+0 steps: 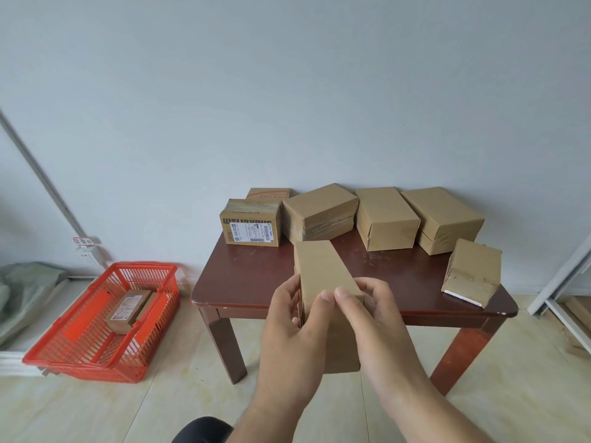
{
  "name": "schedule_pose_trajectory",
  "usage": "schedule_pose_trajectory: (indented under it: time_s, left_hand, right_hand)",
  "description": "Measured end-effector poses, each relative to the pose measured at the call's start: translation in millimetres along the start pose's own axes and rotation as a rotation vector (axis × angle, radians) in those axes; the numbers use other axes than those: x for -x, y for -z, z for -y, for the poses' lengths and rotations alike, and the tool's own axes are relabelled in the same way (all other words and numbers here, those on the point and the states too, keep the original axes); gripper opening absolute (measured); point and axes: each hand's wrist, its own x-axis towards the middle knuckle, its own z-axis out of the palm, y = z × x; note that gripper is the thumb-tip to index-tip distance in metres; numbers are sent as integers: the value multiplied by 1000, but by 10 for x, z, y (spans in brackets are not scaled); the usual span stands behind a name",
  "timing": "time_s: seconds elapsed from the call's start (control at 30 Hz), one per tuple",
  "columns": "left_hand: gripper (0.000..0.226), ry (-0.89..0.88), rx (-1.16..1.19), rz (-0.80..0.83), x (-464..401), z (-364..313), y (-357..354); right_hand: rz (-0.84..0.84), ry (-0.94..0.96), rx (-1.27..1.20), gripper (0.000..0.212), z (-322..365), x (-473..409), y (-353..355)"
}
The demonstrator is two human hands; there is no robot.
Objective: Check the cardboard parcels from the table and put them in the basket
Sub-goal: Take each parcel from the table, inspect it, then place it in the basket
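Currently, both hands hold one plain cardboard parcel (323, 282) at the centre of the frame, in front of the near edge of the dark red-brown desk (256, 282). The left hand (291, 324) wraps the parcel's left side with curled fingers, thumb laid across the near top edge. The right hand (371, 314) grips the right side, its thumb touching the left thumb on that same edge. The parcel is raised off the desk, its long axis pointing away from the camera. Six further parcels remain on the desk: a labelled parcel (251, 227) with printed text at the rear left, a smaller box (268, 193) just behind it against the wall, three plain parcels (385, 215) in a row along the rear, and a taped parcel (473, 270) tilted at the right edge. At the lower left of the frame, a red plastic basket (80, 353) stands on the tiled floor, well apart from the desk, with one labelled box (129, 310) lying inside it.
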Motion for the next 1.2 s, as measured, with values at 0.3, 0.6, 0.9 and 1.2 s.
schedule_pose_trajectory:
  time_s: [0.3,0.6,0.9,1.2]
  left_hand:
    - [39,23,26,-14,-99,17,28]
    - [55,13,27,86,-104,41,88]
    - [55,37,-23,1,-196,114,128]
    - [34,-35,-118,-29,-116,177,70]
  right_hand:
    - [67,9,37,44,26,43,-38]
    - [64,-31,23,56,10,-48,-2]
    - [102,-35,1,44,-51,9,15]
    - [52,-9,41,39,-10,-104,-5]
